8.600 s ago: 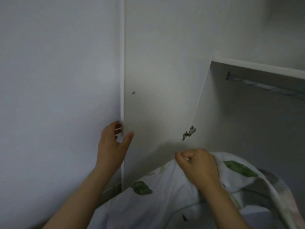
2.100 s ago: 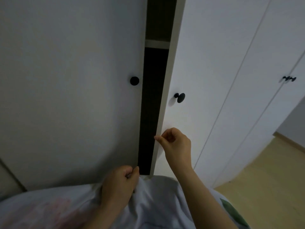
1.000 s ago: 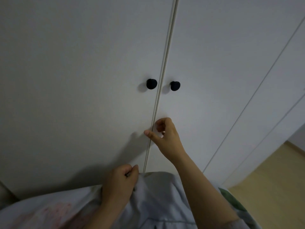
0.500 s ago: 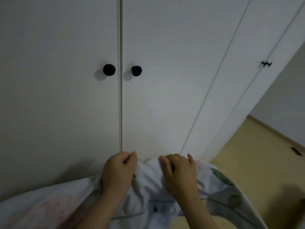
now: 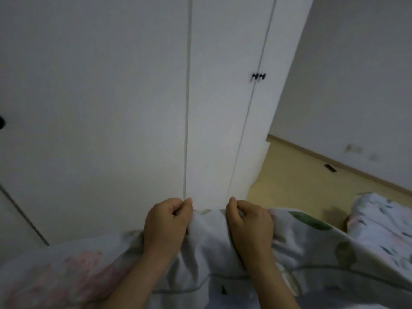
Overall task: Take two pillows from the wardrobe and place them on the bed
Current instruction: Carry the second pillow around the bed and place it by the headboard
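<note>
- Far left: a black knob [image 5: 1, 123] at the frame edge, on a white wardrobe [image 5: 111, 97] whose doors stand closed, so nothing inside it shows; one seam [image 5: 186, 108] runs down to the hands.
- Lower left: the pillow [image 5: 66, 270], white with a pink print here, fills the bottom of the view.
- Centre: left hand [image 5: 166, 224], fist clenched on a bunched fold of the pillow's upper edge; right hand [image 5: 249, 221] just beside it, apart, likewise clenched on the same edge.
- Centre right: paired black handles [image 5: 258, 76] on the narrower doors; green leaf print on the pillow's right part.
- Right: yellow floor [image 5: 301, 181] meeting a pale wall [image 5: 356, 74]; a second floral fabric [image 5: 383, 224] at the edge, its nature unclear.
</note>
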`<action>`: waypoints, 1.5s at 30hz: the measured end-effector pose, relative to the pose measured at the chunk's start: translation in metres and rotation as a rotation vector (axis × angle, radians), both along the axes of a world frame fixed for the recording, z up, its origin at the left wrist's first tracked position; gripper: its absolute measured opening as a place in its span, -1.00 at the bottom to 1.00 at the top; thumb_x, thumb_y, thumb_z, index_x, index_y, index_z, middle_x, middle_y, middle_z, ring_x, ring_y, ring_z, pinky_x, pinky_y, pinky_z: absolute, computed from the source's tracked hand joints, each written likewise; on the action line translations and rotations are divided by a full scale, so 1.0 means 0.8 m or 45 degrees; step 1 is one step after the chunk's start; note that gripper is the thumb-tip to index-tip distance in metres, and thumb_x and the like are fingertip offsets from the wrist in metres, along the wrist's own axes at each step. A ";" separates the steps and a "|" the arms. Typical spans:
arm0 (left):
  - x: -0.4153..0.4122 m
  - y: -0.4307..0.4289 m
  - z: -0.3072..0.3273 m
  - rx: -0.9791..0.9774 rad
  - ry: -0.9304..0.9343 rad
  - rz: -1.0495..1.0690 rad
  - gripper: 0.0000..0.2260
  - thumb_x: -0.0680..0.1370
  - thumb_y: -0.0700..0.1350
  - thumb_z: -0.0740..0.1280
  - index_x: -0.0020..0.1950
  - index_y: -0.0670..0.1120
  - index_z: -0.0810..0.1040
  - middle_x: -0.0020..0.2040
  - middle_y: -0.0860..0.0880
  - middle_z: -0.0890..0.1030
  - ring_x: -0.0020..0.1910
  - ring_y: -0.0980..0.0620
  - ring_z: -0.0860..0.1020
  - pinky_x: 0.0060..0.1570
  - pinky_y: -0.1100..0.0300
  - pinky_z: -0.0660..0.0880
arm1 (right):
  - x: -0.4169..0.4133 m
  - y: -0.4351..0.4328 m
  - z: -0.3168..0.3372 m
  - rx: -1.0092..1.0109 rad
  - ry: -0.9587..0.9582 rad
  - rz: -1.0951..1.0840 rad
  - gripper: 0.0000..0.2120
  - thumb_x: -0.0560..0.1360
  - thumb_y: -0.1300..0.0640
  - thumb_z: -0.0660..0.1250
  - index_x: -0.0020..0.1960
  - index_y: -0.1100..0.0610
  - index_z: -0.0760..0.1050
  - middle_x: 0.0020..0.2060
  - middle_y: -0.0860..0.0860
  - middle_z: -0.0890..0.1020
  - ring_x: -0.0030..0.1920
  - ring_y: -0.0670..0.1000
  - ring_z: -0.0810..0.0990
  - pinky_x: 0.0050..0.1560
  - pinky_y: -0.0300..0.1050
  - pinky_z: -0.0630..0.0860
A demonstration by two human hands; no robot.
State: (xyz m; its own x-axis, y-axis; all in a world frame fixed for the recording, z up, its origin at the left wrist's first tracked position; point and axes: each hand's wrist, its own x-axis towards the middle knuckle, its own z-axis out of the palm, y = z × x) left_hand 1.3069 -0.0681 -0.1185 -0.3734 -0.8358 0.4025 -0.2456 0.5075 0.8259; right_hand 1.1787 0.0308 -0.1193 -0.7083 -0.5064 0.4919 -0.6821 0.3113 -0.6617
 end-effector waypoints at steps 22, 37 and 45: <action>-0.422 0.023 0.015 -0.126 0.091 -0.480 -0.55 0.48 0.00 0.31 -0.50 -0.07 0.16 -0.56 0.00 0.21 -0.55 0.08 0.19 -0.52 0.24 0.13 | -0.364 0.079 0.025 -0.105 0.057 -0.472 -0.51 0.46 0.11 0.28 -0.54 0.08 0.12 -0.64 -0.02 0.22 -0.55 0.01 0.25 -0.35 -0.15 0.20; -0.740 -0.060 0.032 -0.072 0.165 -0.928 -0.62 0.43 0.05 0.26 -0.48 -0.11 0.24 -0.58 0.02 0.27 -0.56 0.12 0.23 -0.52 0.25 0.17 | -0.612 0.022 0.055 -0.069 0.123 -0.894 -0.53 0.47 0.10 0.29 -0.52 0.21 0.22 -0.63 0.13 0.32 -0.55 0.10 0.30 -0.36 -0.05 0.32; -0.924 -0.051 0.021 -0.122 0.152 -1.029 -0.61 0.43 0.05 0.25 -0.43 -0.14 0.20 -0.54 0.03 0.18 -0.52 0.10 0.18 -0.47 0.14 0.20 | -0.776 0.034 0.033 -0.116 0.095 -1.054 -0.50 0.47 0.07 0.29 -0.54 0.10 0.13 -0.67 0.01 0.22 -0.55 -0.06 0.20 -0.21 -0.14 0.26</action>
State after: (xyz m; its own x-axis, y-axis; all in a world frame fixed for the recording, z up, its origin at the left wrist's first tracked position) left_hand 0.5676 -0.1085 -0.1020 -0.7955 -0.2870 0.5337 0.3129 0.5597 0.7674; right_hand 0.5580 0.0577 -0.0930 -0.7978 0.2073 0.5662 -0.2995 0.6787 -0.6706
